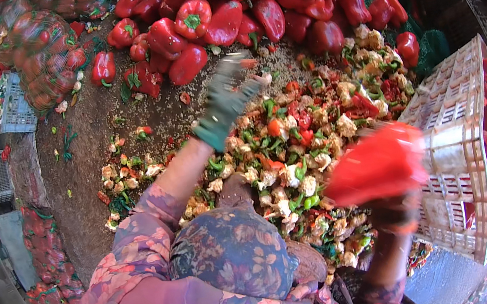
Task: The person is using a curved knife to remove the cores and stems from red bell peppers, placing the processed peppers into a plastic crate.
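My left hand (228, 99), in a green glove with greyish fingers, reaches over the work surface just short of the pepper pile. Its fingers look apart and hold nothing I can make out, though the tips are smeared. On the right, my right hand (394, 211) grips a bright red bell pepper (376, 166), blurred by motion, beside the white crate. The pepper hides most of those fingers. Whole red bell peppers (224, 22) lie heaped at the far side. Between my hands spreads a mound of cut-out pepper cores (305, 167) with green stems and pale seeds.
A white plastic crate (449, 135) with red pepper pieces stands tilted at right. Net sacks of peppers (41, 57) sit at far left, near a pale blue crate (15, 104). More sacks (46, 252) lie at left. Loose seeds dot the brown surface (76, 181).
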A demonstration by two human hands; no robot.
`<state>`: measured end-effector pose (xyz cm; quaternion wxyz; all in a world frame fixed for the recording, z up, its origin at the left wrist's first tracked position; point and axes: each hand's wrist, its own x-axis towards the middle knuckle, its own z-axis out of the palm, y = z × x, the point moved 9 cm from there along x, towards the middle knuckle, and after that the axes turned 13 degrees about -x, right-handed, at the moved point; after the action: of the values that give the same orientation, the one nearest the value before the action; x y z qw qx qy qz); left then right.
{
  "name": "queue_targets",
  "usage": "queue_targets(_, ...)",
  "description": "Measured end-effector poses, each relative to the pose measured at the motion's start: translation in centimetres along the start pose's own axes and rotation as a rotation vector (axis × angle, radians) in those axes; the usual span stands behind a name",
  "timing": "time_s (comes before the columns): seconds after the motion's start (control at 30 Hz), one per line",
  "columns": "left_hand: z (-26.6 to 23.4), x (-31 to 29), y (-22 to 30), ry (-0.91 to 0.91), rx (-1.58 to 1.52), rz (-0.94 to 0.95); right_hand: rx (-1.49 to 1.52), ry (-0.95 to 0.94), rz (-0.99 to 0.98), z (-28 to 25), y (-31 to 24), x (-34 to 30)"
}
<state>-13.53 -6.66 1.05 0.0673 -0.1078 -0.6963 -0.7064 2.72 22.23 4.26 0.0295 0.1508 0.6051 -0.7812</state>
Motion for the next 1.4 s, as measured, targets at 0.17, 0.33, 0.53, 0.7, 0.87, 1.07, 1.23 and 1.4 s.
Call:
queue_targets(0.17,-11.1,3.3,-9.3,0.097,1.332,0.006,0.25,0.262,-0.212,-7.2,-9.3,-2.6)
queue_targets(0.33,-11.6,6.3,-11.5,0.034,1.487,-0.176,0.45,-0.069,-0.134,-3.7,-14.8,0.6)
queue_targets(0.53,-12.4,4.0,-10.6,0.162,1.069,-0.136,-0.179,0.087,0.36,6.9,0.2,2.3)
queue_targets(0.7,-2.8,-2.7,-7.4,-0.041,-0.31,-0.273,-0.543,-0.222,0.159,8.9,9.3,4.6)
queue_targets(0.87,3.3,-3.9,-2.9,-0.076,-0.456,-0.226,-0.843,-0.161,-0.207,10.0,7.6,6.2)
queue_targets(1.07,6.9,-2.1,0.5,-0.079,-0.83,-0.439,-0.56,-0.013,0.168,2.7,13.9,1.4)
queue_targets(1.23,10.8,-4.9,0.7,-0.192,-0.937,-0.508,-0.238,-0.152,0.067,5.5,6.3,7.0)
queue_targets(1.4,10.5,-5.9,0.4,-0.205,-0.421,-0.348,-0.109,-0.174,-0.075,6.5,4.7,6.1)
